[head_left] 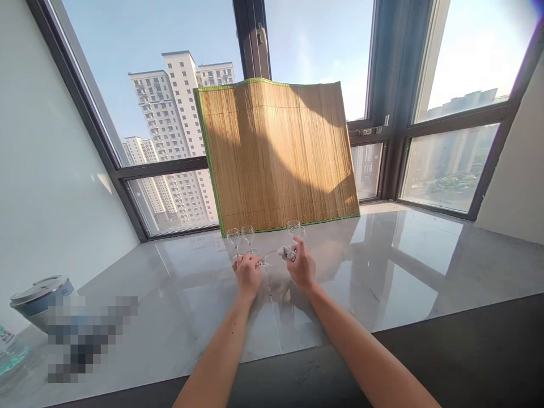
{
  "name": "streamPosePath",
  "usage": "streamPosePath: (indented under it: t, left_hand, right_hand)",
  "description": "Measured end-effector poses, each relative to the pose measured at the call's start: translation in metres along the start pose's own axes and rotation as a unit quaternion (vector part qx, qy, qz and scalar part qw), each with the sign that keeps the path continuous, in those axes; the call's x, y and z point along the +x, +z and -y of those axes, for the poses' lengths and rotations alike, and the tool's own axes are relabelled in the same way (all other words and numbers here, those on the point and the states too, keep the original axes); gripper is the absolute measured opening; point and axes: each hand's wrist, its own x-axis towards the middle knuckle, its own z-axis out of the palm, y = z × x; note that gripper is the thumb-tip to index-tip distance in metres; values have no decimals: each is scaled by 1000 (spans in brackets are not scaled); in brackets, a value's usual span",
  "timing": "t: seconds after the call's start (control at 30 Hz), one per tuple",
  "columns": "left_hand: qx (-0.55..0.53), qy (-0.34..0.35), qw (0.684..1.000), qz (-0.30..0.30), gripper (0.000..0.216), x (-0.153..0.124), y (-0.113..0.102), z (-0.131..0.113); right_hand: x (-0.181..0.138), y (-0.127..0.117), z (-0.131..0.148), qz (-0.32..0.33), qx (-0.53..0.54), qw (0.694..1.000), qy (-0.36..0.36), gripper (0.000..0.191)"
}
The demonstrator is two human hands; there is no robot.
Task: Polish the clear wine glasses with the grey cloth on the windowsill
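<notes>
- Over the glossy grey windowsill [399, 272], the left hand [247, 273] is closed, fingers curled together and pinching a clear glass [272, 253] that looks like a stemmed one, tipped on its side between the two hands.
- Bunched in the right hand [302, 265] is a crumpled grey-white cloth [285, 253]; the grip is closed around it, with the index finger pointing forward and up.
- Both forearms come in from the bottom edge, reach forward and draw nearer each other towards the hands, which are level and a little apart, backs turned to the camera.
- Just beyond the left hand stand two upright wine glasses [247, 231]; beyond the right hand are two more glasses [293, 225], overlapping each other, their lower parts covered by the fingers.
- Behind them a green-edged bamboo mat [280, 153] leans against the window [318, 45].
- At far left, a lidded cup [40, 300] is partly covered by a pixelated patch, and a clear bottle [12, 354] is cut off by the edge.
- Hard to make out: the held glass's outline, faint against the pale stone, and exactly where the cloth meets it.
</notes>
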Motion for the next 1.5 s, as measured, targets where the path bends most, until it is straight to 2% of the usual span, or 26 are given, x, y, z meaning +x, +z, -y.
streamPosePath:
  t: [0.1, 0.23, 0.37, 0.5, 0.6, 0.67, 0.83, 0.97, 1.07, 1.13, 1.2, 1.33, 1.5]
  left_hand:
    - [-13, -22, 1000, -13, 32, 1, 1, 4]
    - [-16, -15, 1000, 2, 35, 1, 3, 8]
    - [-3, -15, 1000, 10, 36, 1, 4, 10]
    - [-2, -6, 1000, 31, 39, 2, 4, 9]
    - [-28, -15, 999, 42, 36, 3, 6, 7]
    - [-60, -41, 996, 46, 33, 5, 7, 6]
    - [-180, -124, 975, 36, 24, 7, 14, 12]
    - [-280, -160, 946, 30, 18, 10, 18, 17]
    - [-362, -177, 915, 21, 16, 12, 20, 16]
    - [-413, -185, 892, 20, 21, 13, 22, 14]
    - [-454, -193, 869, 38, 29, 13, 24, 12]
    - [-486, -171, 851, 98, 36, 11, 27, 8]
    - [-501, -132, 846, 124, 35, 10, 27, 4]
  right_hand:
    - [1, 5, -4, 32, 14, 999, 28, 59]
    - [4, 14, -9, 92, 138, 985, 51, 55]
    - [6, 17, -8, 126, 292, 942, 103, 55]
    - [5, 12, -2, 173, 363, 908, 116, 54]
    - [5, 8, 2, 177, 405, 888, 129, 58]
    - [7, 7, 3, 153, 426, 881, 138, 61]
    - [9, 10, 0, 25, 401, 908, 116, 56]
    - [7, 16, -5, 6, 330, 941, 76, 52]
    - [5, 21, -9, 7, 269, 960, 76, 51]
    - [3, 25, -11, 38, 247, 965, 79, 50]
    - [0, 28, -11, 99, 252, 960, 75, 50]
    - [-4, 34, -5, 204, 312, 924, 82, 60]
    - [-5, 43, 3, 232, 392, 882, 118, 73]
